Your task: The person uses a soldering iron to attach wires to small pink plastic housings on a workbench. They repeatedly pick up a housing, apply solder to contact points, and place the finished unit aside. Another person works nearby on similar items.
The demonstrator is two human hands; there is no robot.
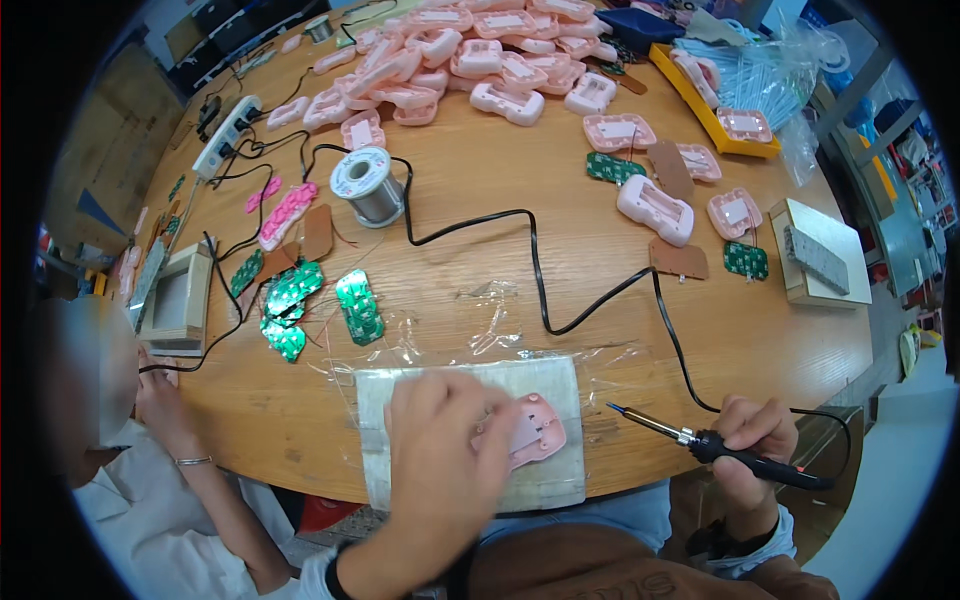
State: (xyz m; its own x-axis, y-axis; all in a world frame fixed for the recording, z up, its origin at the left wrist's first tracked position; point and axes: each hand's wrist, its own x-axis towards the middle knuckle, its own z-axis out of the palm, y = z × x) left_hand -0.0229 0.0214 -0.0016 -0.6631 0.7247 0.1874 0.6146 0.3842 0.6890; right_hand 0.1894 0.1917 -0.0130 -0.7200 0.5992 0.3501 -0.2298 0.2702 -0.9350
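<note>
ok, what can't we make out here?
All in the head view:
Left hand: motion blur leaves its grip unclear.
Pink shell: left part hidden behind that hand.
Soldering iron: tip too small to tell if solder clings to it.
Shell pile: lower shells buried under upper ones.

Left grip (435, 440) (blurred) arches downward; right grip (762, 432) curls tight.

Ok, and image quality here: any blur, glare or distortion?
Head view: left hand smeared, apparently by motion, right hand crisper; head view: bright glints on the green boards; head view: table bows along its near edge, with dark fisheye corners.
</note>
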